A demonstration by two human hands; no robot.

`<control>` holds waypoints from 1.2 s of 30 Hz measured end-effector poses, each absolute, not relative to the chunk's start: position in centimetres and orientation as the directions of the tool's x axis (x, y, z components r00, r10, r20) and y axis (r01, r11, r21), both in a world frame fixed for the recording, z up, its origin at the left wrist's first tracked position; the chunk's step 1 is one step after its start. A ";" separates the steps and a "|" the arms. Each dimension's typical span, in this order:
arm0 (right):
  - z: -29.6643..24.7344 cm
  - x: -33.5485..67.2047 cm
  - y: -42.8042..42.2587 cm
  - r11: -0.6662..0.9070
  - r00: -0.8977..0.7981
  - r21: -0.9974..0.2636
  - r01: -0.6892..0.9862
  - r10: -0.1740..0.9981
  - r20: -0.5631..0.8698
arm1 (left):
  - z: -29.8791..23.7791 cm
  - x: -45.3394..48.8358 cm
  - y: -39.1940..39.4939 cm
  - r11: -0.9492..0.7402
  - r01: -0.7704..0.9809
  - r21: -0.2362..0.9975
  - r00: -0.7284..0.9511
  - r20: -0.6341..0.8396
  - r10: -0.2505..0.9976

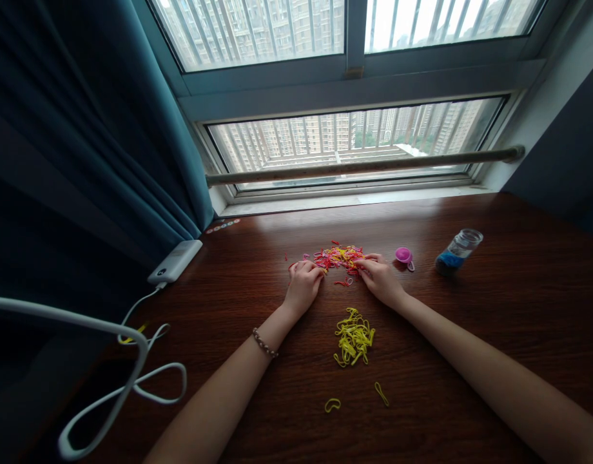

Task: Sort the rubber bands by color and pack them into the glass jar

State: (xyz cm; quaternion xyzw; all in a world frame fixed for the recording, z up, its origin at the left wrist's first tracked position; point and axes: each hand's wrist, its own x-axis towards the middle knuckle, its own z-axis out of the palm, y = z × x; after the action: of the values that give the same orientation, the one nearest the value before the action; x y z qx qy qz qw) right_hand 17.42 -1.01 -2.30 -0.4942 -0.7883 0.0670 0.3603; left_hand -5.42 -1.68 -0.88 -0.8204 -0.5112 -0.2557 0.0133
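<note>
Picking through the mixed pile [338, 256] of small red, pink and yellow bands seems to be the step in hand. The left hand [305, 282] curls in at its left edge; the right hand [379, 277] reaches its right edge, fingers close together. Both look narrow — I cannot tell whether either grips a band. The next move calls, I judge, for a fine pinch that frees one band from the tangle.

Nearer the person, between the forearms, lies the yellow pile [353, 338], with two loose bands [382, 394] apart from it, nearer still. What stands in the way is mostly the overlapping of the bands — that, and the left fingers hiding part of their edge.

Right of the right hand are a pink cup [403, 256] and a jar [458, 251] with something blue inside. A white box [175, 263] and its cable [162, 367] lie off left, well apart from both piles.
</note>
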 end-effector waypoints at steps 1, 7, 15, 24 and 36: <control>-2.3 17.4 -1.1 0.506 -0.251 -0.468 0.724 0.826 0.505 | -0.9 -5.5 -1.7 -0.476 0.843 0.249 0.342 0.436 0.832; -2.0 17.4 -1.2 0.581 -0.316 -0.433 0.689 0.779 0.541 | -0.9 -5.3 -1.8 -0.545 0.801 0.247 0.412 0.432 0.802; -2.4 17.6 -0.8 0.566 -0.276 -0.452 0.690 0.782 0.558 | -1.1 -5.4 -1.7 -0.585 0.773 0.246 0.431 0.473 0.768; -2.7 17.5 -0.9 0.605 -0.347 -0.385 0.697 0.755 0.557 | -1.1 -5.8 -1.5 -0.542 0.698 0.468 0.205 0.594 0.778; -1.7 17.7 -1.2 0.575 -0.182 -0.553 0.604 0.774 0.606 | -0.7 -4.8 -3.2 -0.766 0.517 0.383 0.411 0.674 0.614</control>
State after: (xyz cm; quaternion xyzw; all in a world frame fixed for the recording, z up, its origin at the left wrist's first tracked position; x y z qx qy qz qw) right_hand 17.69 -1.17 -1.69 -0.4514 -0.7631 0.0942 0.4528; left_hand -4.78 -3.22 -0.72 -0.8381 -0.3374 -0.4249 -0.0574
